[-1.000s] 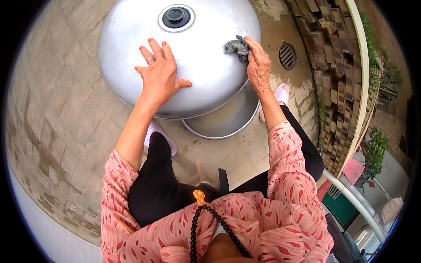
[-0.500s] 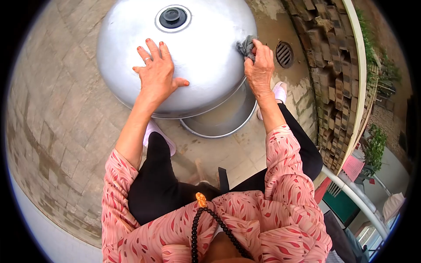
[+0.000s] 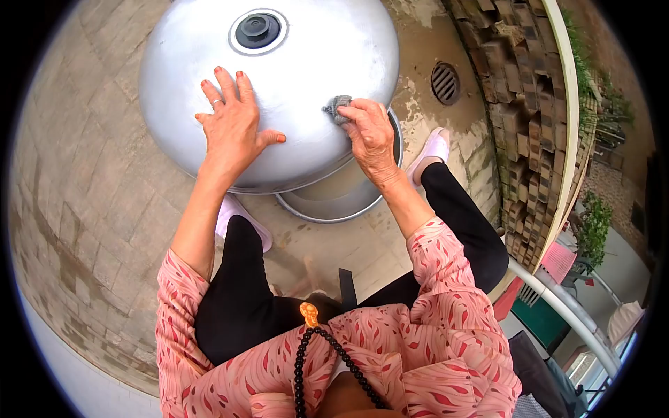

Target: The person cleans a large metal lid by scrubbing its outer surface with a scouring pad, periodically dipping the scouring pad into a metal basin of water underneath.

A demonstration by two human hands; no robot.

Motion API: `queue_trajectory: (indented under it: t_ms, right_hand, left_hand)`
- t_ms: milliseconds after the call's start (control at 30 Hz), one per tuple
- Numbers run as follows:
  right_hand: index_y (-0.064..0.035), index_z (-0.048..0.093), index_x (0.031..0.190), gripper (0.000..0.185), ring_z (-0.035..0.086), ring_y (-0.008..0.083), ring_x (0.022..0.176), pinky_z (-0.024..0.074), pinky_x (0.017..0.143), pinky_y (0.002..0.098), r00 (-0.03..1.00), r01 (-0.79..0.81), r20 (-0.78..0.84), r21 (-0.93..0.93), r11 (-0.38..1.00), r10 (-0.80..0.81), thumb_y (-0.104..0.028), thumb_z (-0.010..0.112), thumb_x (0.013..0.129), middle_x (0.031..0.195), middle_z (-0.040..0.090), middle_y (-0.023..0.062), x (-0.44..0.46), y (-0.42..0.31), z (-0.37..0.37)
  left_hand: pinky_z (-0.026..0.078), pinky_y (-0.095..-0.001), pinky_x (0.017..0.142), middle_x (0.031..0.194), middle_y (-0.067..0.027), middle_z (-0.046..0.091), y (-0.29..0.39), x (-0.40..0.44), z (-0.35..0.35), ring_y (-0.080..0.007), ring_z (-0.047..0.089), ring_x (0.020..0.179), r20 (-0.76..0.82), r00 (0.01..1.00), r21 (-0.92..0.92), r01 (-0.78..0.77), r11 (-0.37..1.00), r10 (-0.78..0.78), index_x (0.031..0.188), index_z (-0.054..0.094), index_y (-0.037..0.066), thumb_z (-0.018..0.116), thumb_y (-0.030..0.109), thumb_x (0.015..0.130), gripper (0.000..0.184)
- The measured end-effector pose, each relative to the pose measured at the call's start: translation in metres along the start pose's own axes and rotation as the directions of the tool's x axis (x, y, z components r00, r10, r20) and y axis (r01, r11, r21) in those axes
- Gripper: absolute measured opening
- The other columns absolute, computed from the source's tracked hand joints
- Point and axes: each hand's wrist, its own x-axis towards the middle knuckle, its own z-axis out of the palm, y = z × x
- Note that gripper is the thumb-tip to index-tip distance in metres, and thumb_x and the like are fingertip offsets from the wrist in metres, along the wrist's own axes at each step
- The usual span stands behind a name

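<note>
In front of me is a large, domed silver pot lid (image 3: 306,63) with a black knob (image 3: 256,29) set in a pale ring. My left hand (image 3: 233,132) lies on the lid with its fingers spread, just below the knob. My right hand (image 3: 373,136) pinches a crumpled grey scouring pad (image 3: 339,109) against the lid's right side. Under the lid's near edge a wide metal basin (image 3: 331,205) shows in part, with cloudy liquid inside. The rest of the basin is hidden by the lid.
A round floor drain (image 3: 445,83) lies right of the lid. Beyond it runs a stack of bricks (image 3: 523,118). Paved ground (image 3: 83,174) stretches to the left. My feet, in pale pink shoes (image 3: 433,150), stand either side of the basin.
My right hand has moved the scouring pad from the lid's right edge inward, left and nearer to me. My left hand stays spread on the lid. The whole view has shifted slightly.
</note>
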Motion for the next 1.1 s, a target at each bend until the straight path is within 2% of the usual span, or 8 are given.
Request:
queue_trajectory:
  t_ms: [167, 267, 433, 733, 900, 967, 1033, 1100]
  right_hand:
    - [-0.0048, 0.065, 0.093, 0.023, 0.058, 0.0305, 0.090, 0.0472, 0.082, 0.0400, 0.981, -0.113, -0.177, -0.204, 0.972, 0.077, 0.004, 0.068, 0.072, 0.095, 0.062, 0.0104, 0.088, 0.118, -0.024]
    - [-0.0044, 0.065, 0.092, 0.021, 0.058, 0.0302, 0.092, 0.0462, 0.083, 0.0404, 0.979, -0.093, -0.199, -0.210, 0.973, 0.051, 0.003, 0.067, 0.073, 0.095, 0.063, 0.0108, 0.093, 0.107, -0.016]
    - [-0.0064, 0.065, 0.095, 0.036, 0.059, 0.0304, 0.093, 0.0489, 0.083, 0.0386, 0.984, -0.105, -0.149, -0.064, 0.992, 0.094, 0.012, 0.068, 0.064, 0.098, 0.061, 0.0113, -0.022, 0.026, -0.009]
    - [-0.0077, 0.068, 0.095, 0.021, 0.058, 0.0297, 0.096, 0.0459, 0.085, 0.0391, 0.933, -0.241, -0.319, -0.212, 0.947, 0.166, 0.000, 0.067, 0.076, 0.102, 0.064, 0.0105, 0.084, 0.103, -0.003]
    - [-0.0110, 0.066, 0.097, 0.035, 0.057, 0.0282, 0.090, 0.0481, 0.079, 0.0370, 0.974, -0.146, -0.171, 0.025, 0.989, 0.148, 0.008, 0.069, 0.067, 0.097, 0.060, 0.0080, -0.031, -0.011, 0.011]
    - [-0.0101, 0.066, 0.094, 0.034, 0.057, 0.0277, 0.090, 0.0485, 0.079, 0.0362, 0.976, -0.137, -0.158, 0.074, 0.988, 0.147, 0.008, 0.070, 0.066, 0.095, 0.061, 0.0077, -0.039, -0.010, 0.012]
    - [-0.0094, 0.067, 0.094, 0.029, 0.057, 0.0277, 0.092, 0.0480, 0.080, 0.0357, 0.979, -0.116, -0.173, -0.033, 0.993, 0.108, 0.006, 0.069, 0.069, 0.097, 0.062, 0.0078, -0.007, 0.018, 0.001]
    - [-0.0091, 0.068, 0.096, 0.026, 0.057, 0.0282, 0.094, 0.0468, 0.083, 0.0367, 0.939, -0.278, -0.232, -0.083, 0.957, 0.252, 0.003, 0.068, 0.073, 0.100, 0.063, 0.0080, 0.047, 0.083, -0.011]
  left_hand:
    - [0.043, -0.0716, 0.084, 0.148, -0.0381, 0.015, 0.002, 0.000, -0.006, -0.0590, 0.023, 0.134, 0.027, 1.000, -0.038, 0.000, 0.999, 0.001, 0.142, 0.028, -0.009, 0.087, 0.043, 0.059, 0.114]
    - [0.042, -0.0721, 0.086, 0.148, -0.0389, 0.015, 0.005, 0.001, -0.011, -0.0596, 0.022, 0.134, 0.062, 0.998, -0.033, 0.024, 0.999, -0.022, 0.142, 0.028, -0.010, 0.086, 0.042, 0.061, 0.113]
    - [0.042, -0.0712, 0.086, 0.149, -0.0378, 0.015, 0.005, 0.002, -0.010, -0.0592, 0.022, 0.134, 0.049, 0.999, -0.030, 0.020, 0.999, -0.018, 0.142, 0.027, -0.010, 0.086, 0.042, 0.061, 0.113]
    - [0.043, -0.0701, 0.085, 0.149, -0.0361, 0.016, 0.007, 0.000, -0.012, -0.0582, 0.024, 0.134, 0.040, 0.999, 0.001, 0.017, 1.000, -0.017, 0.141, 0.029, -0.009, 0.085, 0.044, 0.062, 0.111]
    - [0.045, -0.0690, 0.083, 0.148, -0.0360, 0.018, 0.004, -0.001, -0.006, -0.0576, 0.026, 0.133, 0.026, 1.000, 0.020, 0.006, 1.000, -0.006, 0.141, 0.029, -0.009, 0.083, 0.048, 0.064, 0.111]
    - [0.045, -0.0691, 0.083, 0.148, -0.0362, 0.018, 0.003, 0.000, -0.004, -0.0582, 0.027, 0.133, 0.009, 1.000, 0.012, -0.020, 1.000, 0.020, 0.141, 0.029, -0.009, 0.083, 0.048, 0.063, 0.111]
    - [0.045, -0.0696, 0.082, 0.148, -0.0365, 0.018, -0.003, -0.003, -0.003, -0.0588, 0.027, 0.132, 0.013, 0.999, 0.016, -0.034, 0.999, 0.034, 0.141, 0.029, -0.009, 0.083, 0.048, 0.062, 0.111]
    - [0.044, -0.0704, 0.083, 0.147, -0.0370, 0.018, -0.002, -0.001, -0.002, -0.0595, 0.028, 0.131, 0.007, 0.999, 0.007, -0.034, 0.999, 0.034, 0.141, 0.030, -0.009, 0.083, 0.049, 0.062, 0.112]
